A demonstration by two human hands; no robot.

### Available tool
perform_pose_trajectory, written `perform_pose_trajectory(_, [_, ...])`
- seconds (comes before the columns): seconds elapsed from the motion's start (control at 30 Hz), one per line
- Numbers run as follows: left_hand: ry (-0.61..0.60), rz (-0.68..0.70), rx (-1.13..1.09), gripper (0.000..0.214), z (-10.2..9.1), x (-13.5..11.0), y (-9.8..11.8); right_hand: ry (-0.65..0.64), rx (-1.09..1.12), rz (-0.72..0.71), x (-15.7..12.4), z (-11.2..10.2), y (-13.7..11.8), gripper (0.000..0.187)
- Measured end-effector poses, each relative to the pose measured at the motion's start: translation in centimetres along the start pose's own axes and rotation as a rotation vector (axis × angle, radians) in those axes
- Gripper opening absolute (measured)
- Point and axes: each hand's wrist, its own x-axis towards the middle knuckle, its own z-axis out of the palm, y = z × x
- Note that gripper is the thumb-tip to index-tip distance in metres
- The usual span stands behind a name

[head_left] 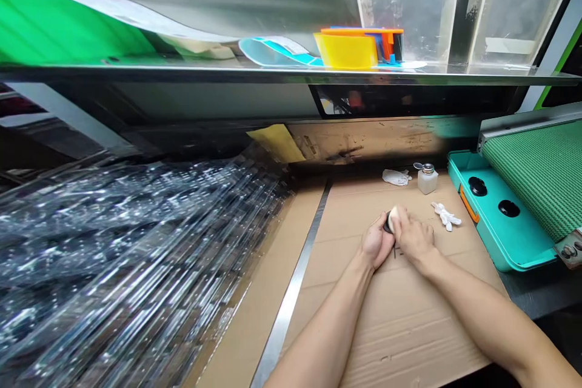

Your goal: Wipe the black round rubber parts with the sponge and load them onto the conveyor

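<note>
Above the cardboard sheet, my left hand [375, 244] is closed round a small black round part [387, 223], much of which is hidden by fingers. My right hand [414, 239] pinches a white wipe [394, 216] and presses it against that part. Just behind the hands stands a small translucent bottle [427, 182] with a metal top, its lid flipped up. A crumpled white cloth [397, 177] lies left of the bottle, and a second crumpled white piece [447, 217] lies to the right of my right hand.
At right, a teal tray [500, 248] holds two black round parts [508, 208], partly under a green conveyor belt [541, 163]. Stacked clear plastic trays [150, 267] fill the left. A metal shelf [273, 76] crosses above, bearing a yellow container [348, 50]. Cardboard [400, 327] covers the table.
</note>
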Motion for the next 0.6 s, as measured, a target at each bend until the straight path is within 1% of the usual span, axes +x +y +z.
perform_pose_trajectory(0.13, [0.066,0.023,-0.042,0.033,-0.2,0.1,1.2,0.074,0.073,0.108,1.3,-0.9,2.3,0.047])
perform_pose_trajectory(0.27, [0.054,0.027,-0.152,0.039,-0.7,0.0,2.7,0.145,0.151,0.098,1.3,-1.0,3.6,0.040])
perform_pose_trajectory(0.4, [0.020,-0.002,-0.215,0.038,-0.8,-0.2,3.4,0.128,0.143,0.071,1.1,-0.7,3.6,0.036])
perform_pose_trajectory(0.6, [-0.007,-0.050,-0.186,0.034,-0.1,-0.7,3.6,0.065,0.099,0.056,1.4,-0.4,3.7,0.038])
